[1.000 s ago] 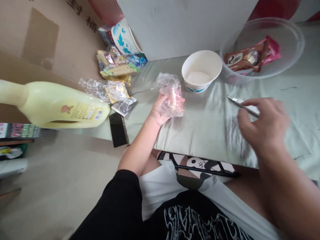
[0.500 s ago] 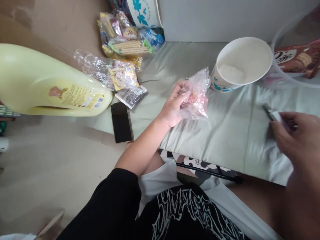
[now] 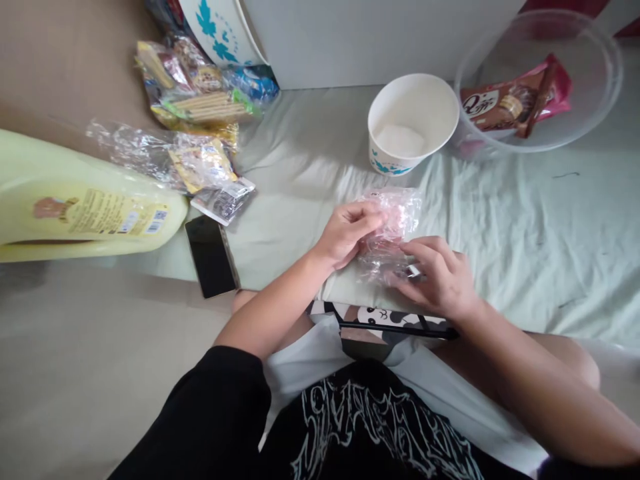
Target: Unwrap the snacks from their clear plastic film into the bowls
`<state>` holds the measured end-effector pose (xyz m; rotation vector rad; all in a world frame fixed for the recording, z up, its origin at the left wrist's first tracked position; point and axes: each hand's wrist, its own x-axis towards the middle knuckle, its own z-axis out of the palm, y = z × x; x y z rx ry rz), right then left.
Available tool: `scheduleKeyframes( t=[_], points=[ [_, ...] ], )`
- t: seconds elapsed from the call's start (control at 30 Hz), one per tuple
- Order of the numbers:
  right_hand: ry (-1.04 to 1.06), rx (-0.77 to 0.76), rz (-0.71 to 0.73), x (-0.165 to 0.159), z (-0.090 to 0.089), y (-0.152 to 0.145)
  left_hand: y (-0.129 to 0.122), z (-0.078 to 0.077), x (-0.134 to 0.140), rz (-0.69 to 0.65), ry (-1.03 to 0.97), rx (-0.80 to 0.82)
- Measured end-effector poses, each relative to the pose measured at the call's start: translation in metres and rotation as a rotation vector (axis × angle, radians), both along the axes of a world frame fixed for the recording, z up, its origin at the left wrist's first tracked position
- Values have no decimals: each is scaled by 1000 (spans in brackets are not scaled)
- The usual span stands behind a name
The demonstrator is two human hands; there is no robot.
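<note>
Just this side of the white, teal-leafed paper bowl (image 3: 380, 153), the left hand (image 3: 347, 233) pinches a crinkly, clear-and-pink plastic bag (image 3: 395, 223); the right hand (image 3: 445, 277) grips a small silvery tool (image 3: 413, 271) at its near edge. Setting tool to bag, I'd judge; the next move calls for a steady pinch.

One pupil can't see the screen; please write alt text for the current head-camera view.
A person's left hand holds a clear plastic bag with pink contents, the right hand at its near side. Beyond stand a leaf-patterned paper bowl and a clear tub holding snack packets.
</note>
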<state>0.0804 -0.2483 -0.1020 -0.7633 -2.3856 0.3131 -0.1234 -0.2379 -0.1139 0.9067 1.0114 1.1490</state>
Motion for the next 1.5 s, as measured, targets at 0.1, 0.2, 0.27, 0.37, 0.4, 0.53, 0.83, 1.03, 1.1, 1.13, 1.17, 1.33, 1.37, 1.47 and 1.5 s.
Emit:
scheduleKeyframes(
  t=[0.1, 0.2, 0.27, 0.37, 0.4, 0.53, 0.83, 1.03, 1.1, 1.13, 1.17, 1.33, 1.37, 1.47, 1.5],
  points=[
    [-19, -35, 9, 2, 1, 3, 0, -7, 1, 63, 118, 68],
    [3, -107, -2, 1, 5, 5, -1, -8, 1, 118, 290, 215],
    [25, -145, -39, -1, 6, 5, -2, -7, 1, 83, 377, 317],
    [58, -205, -120, -1, 7, 5, -3, -3, 1, -25, 460, 395],
    [68, -237, -157, -1, 7, 5, -4, -2, 1, -51, 477, 408],
    [116, -346, -299, 1, 7, 9, -10, 1, 3, -145, 497, 476],
    [26, -459, -197, 9, 13, 21, -10, -3, 3, -65, 585, 447],
    [151, -430, -342, 22, 24, 20, -4, -15, 3, 251, 425, 350],
    [236, -609, -347, 21, 25, 16, -5, -18, 5, 287, 360, 268],
    [272, -741, -311, 19, 24, 14, -5, -18, 6, 289, 348, 230],
    [295, -885, -260, 16, 24, 11, -6, -18, 7, 286, 346, 201],
    [317, -1293, -137, -2, 21, 5, -6, -14, 8, 265, 337, 164],
    [327, -1311, -137, -4, 20, 5, -6, -14, 9, 262, 333, 156],
    [347, -1316, -130, -5, 19, 5, -7, -12, 11, 243, 344, 143],
    [351, -1308, -126, -5, 19, 6, -8, -12, 12, 233, 352, 148]
  ],
)
